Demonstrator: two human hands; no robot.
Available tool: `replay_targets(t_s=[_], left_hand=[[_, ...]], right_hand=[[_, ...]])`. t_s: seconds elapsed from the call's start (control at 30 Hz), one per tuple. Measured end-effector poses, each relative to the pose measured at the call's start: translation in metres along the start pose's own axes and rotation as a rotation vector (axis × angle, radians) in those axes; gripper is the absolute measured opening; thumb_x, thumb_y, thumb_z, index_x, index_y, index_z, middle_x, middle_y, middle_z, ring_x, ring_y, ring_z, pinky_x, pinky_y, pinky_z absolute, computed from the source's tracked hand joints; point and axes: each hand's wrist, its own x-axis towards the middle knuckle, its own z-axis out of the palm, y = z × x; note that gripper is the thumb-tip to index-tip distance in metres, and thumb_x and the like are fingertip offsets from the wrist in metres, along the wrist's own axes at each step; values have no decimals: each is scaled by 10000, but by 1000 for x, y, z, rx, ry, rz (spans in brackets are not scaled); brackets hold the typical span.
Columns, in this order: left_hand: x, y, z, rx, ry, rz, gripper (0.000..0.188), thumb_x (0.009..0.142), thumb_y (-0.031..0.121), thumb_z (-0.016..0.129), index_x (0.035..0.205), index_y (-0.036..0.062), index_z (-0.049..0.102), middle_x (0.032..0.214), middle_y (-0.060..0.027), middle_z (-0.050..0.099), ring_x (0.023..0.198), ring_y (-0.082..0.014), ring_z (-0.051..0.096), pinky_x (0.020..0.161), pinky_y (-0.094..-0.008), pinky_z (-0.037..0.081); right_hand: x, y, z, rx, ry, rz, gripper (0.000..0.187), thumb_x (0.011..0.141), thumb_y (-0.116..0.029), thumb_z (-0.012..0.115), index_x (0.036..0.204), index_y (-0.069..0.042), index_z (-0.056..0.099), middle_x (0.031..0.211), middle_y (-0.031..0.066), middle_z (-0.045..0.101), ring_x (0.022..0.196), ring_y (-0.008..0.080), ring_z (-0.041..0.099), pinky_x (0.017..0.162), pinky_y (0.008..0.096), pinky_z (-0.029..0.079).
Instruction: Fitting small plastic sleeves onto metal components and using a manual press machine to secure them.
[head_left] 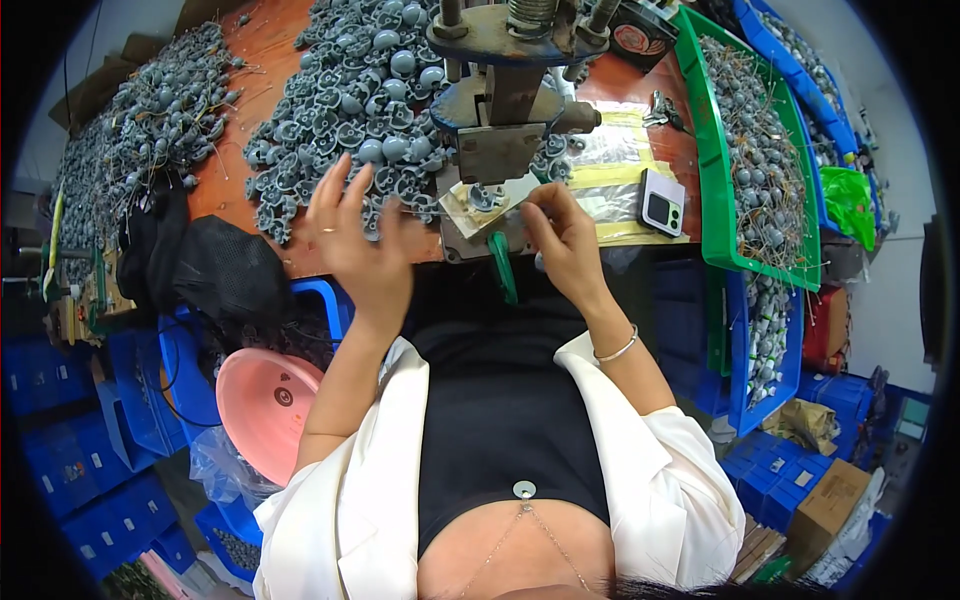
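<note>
My left hand (pixel 362 240) is lifted over the near edge of a heap of grey plastic shells (pixel 385 110). Its fingers are spread, slightly blurred, with nothing visible in them. Beside the press fixture (pixel 465 212), my right hand (pixel 568 238) is closed, thumb and fingers curled together. Whatever it may hold is hidden; a small pale bit shows below the palm. A grey plastic part (pixel 486 198) sits on the fixture, under the metal block of a bench press (pixel 503 150). A green strip (pixel 503 268) hangs at the front of the press base.
Another heap of wired grey parts (pixel 160 100) lies far left. To the right are a flip phone (pixel 661 203), keys (pixel 665 110) and a green tray (pixel 712 190) of wired parts. A black mesh bag (pixel 235 270) and a pink basin (pixel 262 410) are at the left.
</note>
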Motion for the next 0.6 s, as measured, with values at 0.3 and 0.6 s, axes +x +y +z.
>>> replay_targets(t_s=[0.3, 0.6], left_hand=[[-26, 13, 18, -467, -589, -303, 205, 751, 50, 697, 946, 6, 658, 840, -95, 605, 694, -249, 590, 611, -316, 462], [-25, 1, 39, -324, -546, -276, 209, 769, 56, 695, 968, 6, 661, 774, -77, 602, 581, -127, 511, 523, -243, 399]], right_hand=[[8, -11, 16, 209, -155, 13, 135, 872, -68, 611, 957, 5, 536, 708, 3, 595, 624, 59, 558, 561, 200, 430], [10, -4, 26, -568, 39, -196, 117, 804, -136, 663, 780, -28, 622, 681, 101, 668, 628, 195, 679, 550, 317, 505]])
